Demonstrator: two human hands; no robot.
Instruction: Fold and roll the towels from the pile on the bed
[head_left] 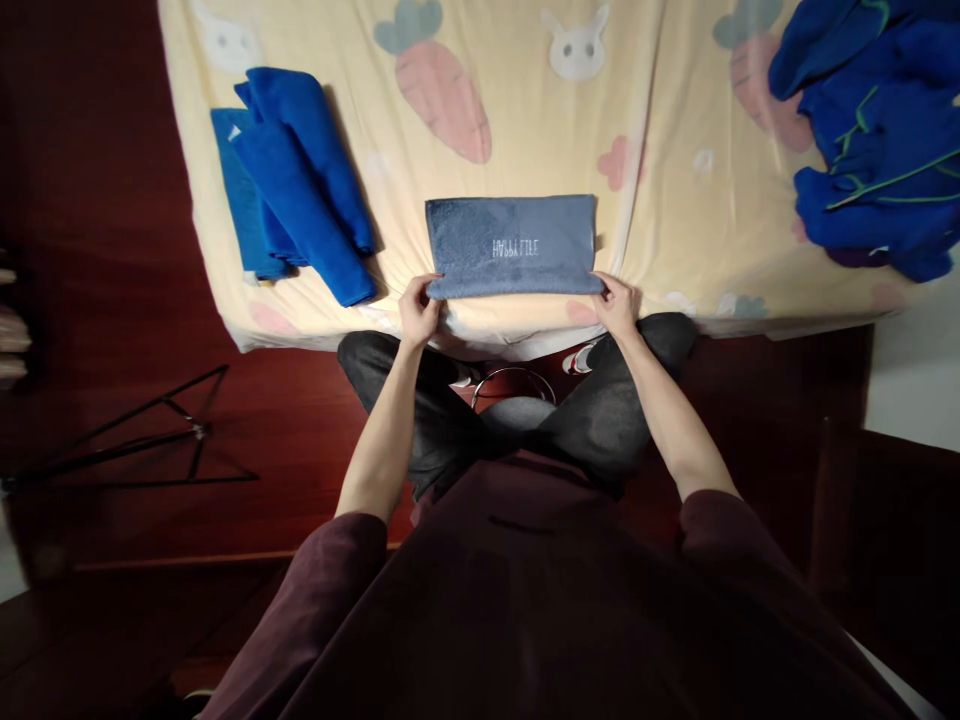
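Note:
A grey-blue towel [513,232] lies on the bed close to its front edge, with white lettering that appears upside down. Its near edge is turned over into a narrow roll or fold. My left hand [421,308] pinches the near left corner of this fold. At the near right corner, my right hand [616,303] grips the other end between thumb and fingers. The undersides of both hands and part of the towel's edge are hidden.
Several rolled or folded blue towels [304,190] lie on the bed at left. A heap of blue cloths [892,140] with green edging lies at right. The bed's yellow patterned sheet [525,130] hangs over the front edge. A black tripod [196,432] stands on the floor at left.

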